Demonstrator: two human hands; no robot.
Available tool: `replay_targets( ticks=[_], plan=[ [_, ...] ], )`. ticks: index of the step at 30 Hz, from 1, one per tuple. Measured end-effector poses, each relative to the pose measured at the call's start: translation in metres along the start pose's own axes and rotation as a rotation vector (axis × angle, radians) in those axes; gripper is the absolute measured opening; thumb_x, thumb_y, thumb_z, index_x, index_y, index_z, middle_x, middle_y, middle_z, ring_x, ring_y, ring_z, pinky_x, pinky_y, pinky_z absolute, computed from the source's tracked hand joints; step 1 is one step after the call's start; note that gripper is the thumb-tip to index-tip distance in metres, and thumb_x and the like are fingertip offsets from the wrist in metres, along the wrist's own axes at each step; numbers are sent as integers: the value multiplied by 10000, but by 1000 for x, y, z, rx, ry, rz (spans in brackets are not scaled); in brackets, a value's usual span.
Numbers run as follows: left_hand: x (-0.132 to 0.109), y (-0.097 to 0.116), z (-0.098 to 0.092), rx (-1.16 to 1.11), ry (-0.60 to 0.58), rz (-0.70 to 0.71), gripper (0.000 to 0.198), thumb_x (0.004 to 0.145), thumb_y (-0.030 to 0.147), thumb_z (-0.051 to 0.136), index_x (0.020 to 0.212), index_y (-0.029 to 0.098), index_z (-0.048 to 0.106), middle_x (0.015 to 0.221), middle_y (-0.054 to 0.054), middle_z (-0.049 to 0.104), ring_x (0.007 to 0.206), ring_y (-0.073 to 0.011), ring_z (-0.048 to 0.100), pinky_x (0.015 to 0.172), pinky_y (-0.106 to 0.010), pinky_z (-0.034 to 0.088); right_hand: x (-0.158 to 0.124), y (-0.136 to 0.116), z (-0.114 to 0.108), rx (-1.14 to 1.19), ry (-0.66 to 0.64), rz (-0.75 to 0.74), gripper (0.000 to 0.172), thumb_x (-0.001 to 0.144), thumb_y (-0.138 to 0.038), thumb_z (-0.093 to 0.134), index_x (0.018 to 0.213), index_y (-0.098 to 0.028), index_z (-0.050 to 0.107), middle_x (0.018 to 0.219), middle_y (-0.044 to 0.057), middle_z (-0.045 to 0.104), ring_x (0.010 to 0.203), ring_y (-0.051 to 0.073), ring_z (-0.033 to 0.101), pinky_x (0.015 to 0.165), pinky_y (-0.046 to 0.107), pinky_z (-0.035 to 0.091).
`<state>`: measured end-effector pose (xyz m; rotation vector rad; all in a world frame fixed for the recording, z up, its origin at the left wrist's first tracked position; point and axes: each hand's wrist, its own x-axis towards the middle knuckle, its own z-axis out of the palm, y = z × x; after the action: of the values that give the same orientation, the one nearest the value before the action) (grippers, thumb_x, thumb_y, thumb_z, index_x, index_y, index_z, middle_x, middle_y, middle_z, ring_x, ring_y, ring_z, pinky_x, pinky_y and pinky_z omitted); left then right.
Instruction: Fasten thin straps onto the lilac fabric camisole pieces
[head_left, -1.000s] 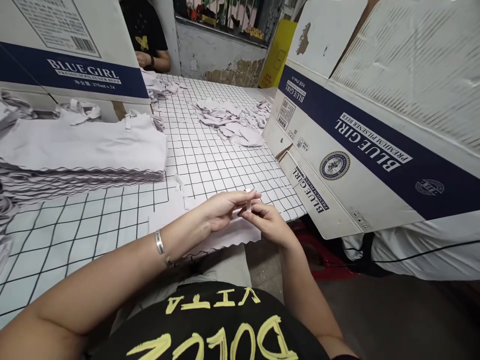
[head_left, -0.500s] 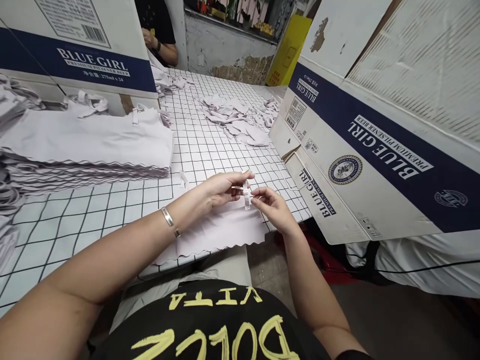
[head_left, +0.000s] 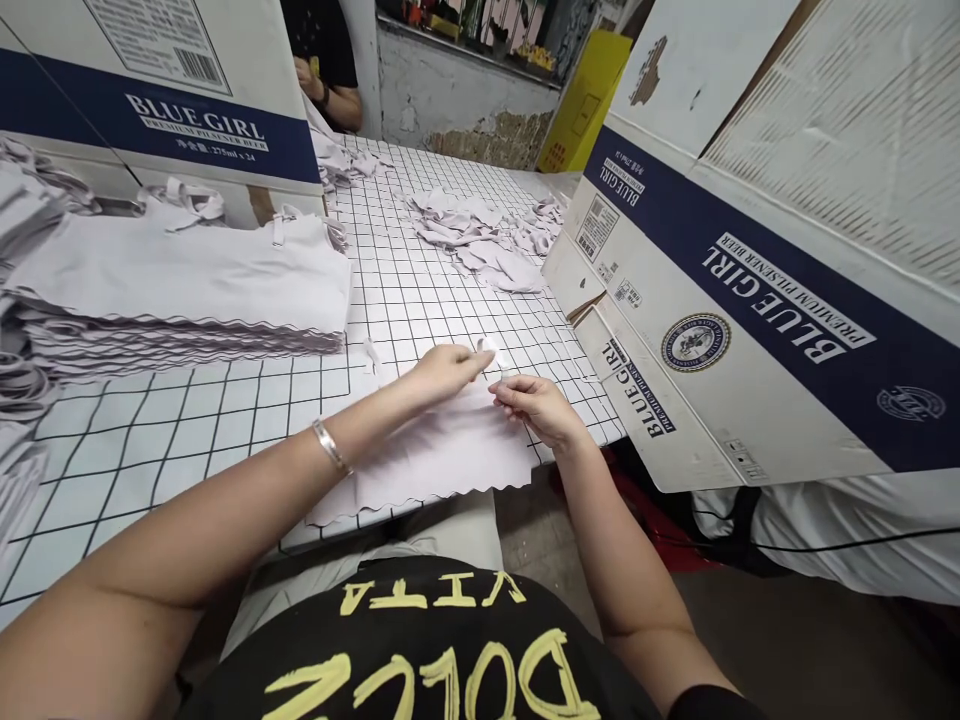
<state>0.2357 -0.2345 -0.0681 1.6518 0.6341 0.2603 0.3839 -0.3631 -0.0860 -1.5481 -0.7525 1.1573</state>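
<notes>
A pale lilac garment (head_left: 442,455) with a scalloped hem lies flat at the near edge of the grid-patterned table (head_left: 225,400). My left hand (head_left: 442,368) rests on its top edge, fingers pinched on the end of its narrow strap (head_left: 487,346). My right hand (head_left: 534,405) is beside it, fingers closed on the same strap a little lower. A silver bracelet (head_left: 330,446) is on my left wrist.
A tall stack of the same garments (head_left: 180,290) fills the left. Loose fabric pieces (head_left: 480,235) lie mid-table. Blue Girl cartons stand at the back left (head_left: 165,110) and lean at the right (head_left: 750,290). Another person's arm (head_left: 330,95) shows at the far end.
Both hands have lowered the strap from mid-air down onto the garment's top edge. The small clear piece held upright between the fingertips is no longer visible.
</notes>
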Motion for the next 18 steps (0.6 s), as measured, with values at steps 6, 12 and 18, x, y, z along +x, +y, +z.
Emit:
replay_targets(
  ticks=[6,12,18],
  plan=[
    [-33,-45,13,817,113,95,341,782,504,632,886,180,615,964,-113,651,1009,-314,488,915,-472,266,5,12,-7,197,77,49,287,615,-362,828,819,-186,728,709,-5,628,540,63,469,517,220,410],
    [-33,-48,18,701,74,0,323,747,366,691,1005,193,600,991,-103,673,1019,-316,520,902,-468,250,5,10,-4,156,75,46,283,607,-361,830,704,-178,637,767,24,657,574,86,491,463,215,319],
    [-32,-46,16,594,92,-37,243,815,428,612,823,205,708,897,-74,685,990,-301,542,907,-479,227,9,13,14,-100,31,-91,240,672,-372,766,709,-184,622,700,-8,583,615,107,485,567,243,383]
  ],
)
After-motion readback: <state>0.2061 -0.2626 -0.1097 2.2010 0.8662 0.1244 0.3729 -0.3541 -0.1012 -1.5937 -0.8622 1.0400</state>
